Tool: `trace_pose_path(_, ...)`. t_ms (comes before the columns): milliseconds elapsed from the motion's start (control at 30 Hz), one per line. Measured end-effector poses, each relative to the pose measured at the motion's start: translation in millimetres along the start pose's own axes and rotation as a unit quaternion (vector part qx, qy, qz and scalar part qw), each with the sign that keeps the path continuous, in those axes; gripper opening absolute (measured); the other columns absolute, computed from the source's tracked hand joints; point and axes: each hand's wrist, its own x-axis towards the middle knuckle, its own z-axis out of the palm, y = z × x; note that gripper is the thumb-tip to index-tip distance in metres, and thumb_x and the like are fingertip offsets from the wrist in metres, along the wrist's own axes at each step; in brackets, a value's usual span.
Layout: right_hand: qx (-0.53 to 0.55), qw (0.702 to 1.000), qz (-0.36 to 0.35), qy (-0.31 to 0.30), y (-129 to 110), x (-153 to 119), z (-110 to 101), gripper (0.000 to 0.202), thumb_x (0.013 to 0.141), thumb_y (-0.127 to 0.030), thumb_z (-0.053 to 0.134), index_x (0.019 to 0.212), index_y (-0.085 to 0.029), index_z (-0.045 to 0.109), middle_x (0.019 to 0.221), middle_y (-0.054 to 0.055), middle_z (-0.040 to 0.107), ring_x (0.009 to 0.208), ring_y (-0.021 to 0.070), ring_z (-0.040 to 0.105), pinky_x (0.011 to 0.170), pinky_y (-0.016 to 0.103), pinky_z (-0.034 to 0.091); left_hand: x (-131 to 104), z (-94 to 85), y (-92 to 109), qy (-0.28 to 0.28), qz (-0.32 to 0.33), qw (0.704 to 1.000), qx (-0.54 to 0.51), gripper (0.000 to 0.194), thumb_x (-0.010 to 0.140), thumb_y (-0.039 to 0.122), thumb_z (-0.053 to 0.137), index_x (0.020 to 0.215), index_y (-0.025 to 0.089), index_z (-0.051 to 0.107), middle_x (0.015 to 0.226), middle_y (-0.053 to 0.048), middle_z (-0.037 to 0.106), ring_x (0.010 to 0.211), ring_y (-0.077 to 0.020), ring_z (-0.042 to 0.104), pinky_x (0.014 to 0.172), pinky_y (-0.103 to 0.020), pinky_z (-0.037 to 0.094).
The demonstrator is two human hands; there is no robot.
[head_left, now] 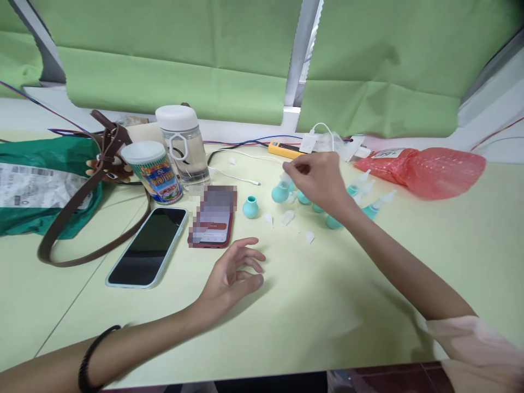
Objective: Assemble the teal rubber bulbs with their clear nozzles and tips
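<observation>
My right hand (317,180) reaches over a group of small teal bulbs with translucent nozzles. Its thumb and fingers are pinched at the pale top of one teal bulb (280,192), which stands at the group's left side. More bulbs are partly hidden behind the hand and wrist; one nozzled bulb (370,210) shows to the right. A teal bulb without a nozzle (250,207) stands upright by itself, its round mouth facing up. Near the table's front, my left hand (237,270) is held open with fingers loosely curved and nothing in it. Small translucent pieces (287,218) lie before the bulbs.
On the left are two phones, one pale-cased (147,248) and one red-cased (213,218), a printed snack canister (153,172), a water bottle (186,147), a brown strap (77,218) and a green parcel (49,185). A yellow power strip (282,150) and red plastic bag (434,172) lie at the back.
</observation>
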Motion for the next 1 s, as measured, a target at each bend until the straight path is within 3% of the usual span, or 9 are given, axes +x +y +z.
trace_pose_path(100, -0.048, 0.997, 0.027, -0.059, 18.4, 4.8, 26.0, 0.024, 0.072, -0.021, 0.047, 0.052, -0.013, 0.057, 0.049, 0.003, 0.052, 0.05, 0.0125, 0.046, 0.054, 0.026, 0.035, -1.1, -0.3, 1.1, -0.003, -0.001, 1.0, 0.015, 0.036, 0.074, 0.015, 0.055, 0.106, 0.022, 0.04, 0.095, -0.006, 0.05, 0.081, -0.0164, 0.049, 0.072, -0.032, 0.042)
trace_pose_path(200, -0.061, 0.994, 0.044, -0.083, 27.5, 5.2, 37.0, 0.024, 0.072, -0.027, 0.048, 0.055, -0.013, 0.058, 0.045, 0.002, 0.048, 0.052, 0.0143, 0.045, 0.054, 0.027, 0.035, -1.8, -0.7, 2.4, -0.005, -0.009, 0.999, 0.035, 0.026, 0.075, 0.014, 0.053, 0.098, 0.02, 0.044, 0.092, -0.005, 0.05, 0.078, -0.015, 0.05, 0.07, -0.03, 0.041)
trace_pose_path(300, -0.067, 0.994, 0.046, -0.069, 25.9, 2.4, 31.2, 0.024, 0.071, -0.033, 0.051, 0.072, -0.012, 0.062, 0.043, 0.0, 0.046, 0.053, 0.0154, 0.045, 0.055, 0.028, 0.036, -1.7, -0.8, 3.5, -0.002, -0.022, 0.998, 0.061, 0.017, 0.074, 0.013, 0.052, 0.09, 0.018, 0.048, 0.087, -0.004, 0.052, 0.076, -0.0139, 0.05, 0.067, -0.026, 0.04)
trace_pose_path(400, -0.074, 0.996, 0.012, -0.051, 19.1, -6.2, 18.4, 0.022, 0.072, -0.027, 0.048, 0.078, -0.011, 0.062, 0.049, 0.001, 0.051, 0.052, 0.0133, 0.046, 0.057, 0.026, 0.037, -1.3, -0.7, 4.1, 0.001, -0.031, 0.996, 0.08, 0.012, 0.074, 0.012, 0.051, 0.085, 0.016, 0.051, 0.083, -0.003, 0.053, 0.075, -0.0136, 0.05, 0.065, -0.024, 0.038)
trace_pose_path(500, -0.07, 0.98, -0.089, -0.165, 14.4, -20.3, 9.9, 0.017, 0.069, -0.018, 0.046, 0.074, -0.013, 0.062, 0.055, 0.001, 0.055, 0.052, 0.0112, 0.048, 0.055, 0.023, 0.035, -0.8, -0.2, 4.0, -0.001, -0.032, 0.995, 0.09, 0.011, 0.074, 0.013, 0.051, 0.085, 0.016, 0.052, 0.081, -0.003, 0.054, 0.075, -0.0139, 0.049, 0.065, -0.024, 0.037)
trace_pose_path(600, -0.094, 0.933, -0.16, -0.308, 15.3, -34.3, 9.7, 0.026, 0.068, -0.016, 0.048, 0.09, -0.017, 0.061, 0.069, 0.002, 0.059, 0.065, 0.0131, 0.052, 0.054, 0.022, 0.032, 0.4, 0.3, 3.5, -0.002, -0.033, 0.994, 0.102, 0.009, 0.075, 0.014, 0.05, 0.084, 0.016, 0.053, 0.078, -0.003, 0.054, 0.075, -0.014, 0.049, 0.064, -0.024, 0.037)
trace_pose_path(667, -0.134, 0.914, -0.171, -0.344, 18.1, -40.5, 11.6, 0.032, 0.069, -0.015, 0.047, 0.099, -0.02, 0.058, 0.079, 0.003, 0.06, 0.072, 0.015, 0.053, 0.053, 0.022, 0.03, 1.3, 0.4, 3.0, -0.002, -0.033, 0.994, 0.109, 0.008, 0.076, 0.015, 0.05, 0.083, 0.015, 0.053, 0.076, -0.003, 0.053, 0.074, -0.0139, 0.049, 0.064, -0.024, 0.037)
trace_pose_path(833, -0.226, 0.885, -0.156, -0.376, 27.9, -43.2, 13.7, 0.033, 0.065, -0.011, 0.048, 0.096, -0.018, 0.058, 0.083, 0.004, 0.058, 0.069, 0.0155, 0.053, 0.047, 0.022, 0.023, 1.7, -0.2, 2.0, 0.0, -0.028, 0.993, 0.117, 0.007, 0.076, 0.015, 0.05, 0.081, 0.015, 0.054, 0.075, -0.003, 0.052, 0.072, -0.014, 0.049, 0.064, -0.025, 0.037)
trace_pose_path(1000, -0.24, 0.89, -0.145, -0.36, 34.4, -41.7, 11.5, 0.019, 0.07, -0.018, 0.049, 0.085, -0.015, 0.06, 0.077, 0.005, 0.057, 0.068, 0.0166, 0.053, 0.045, 0.023, 0.019, 1.6, -0.5, 1.5, 0.009, -0.031, 0.993, 0.112, 0.006, 0.075, 0.016, 0.052, 0.079, 0.015, 0.056, 0.075, -0.003, 0.054, 0.071, -0.0135, 0.05, 0.064, -0.024, 0.039)
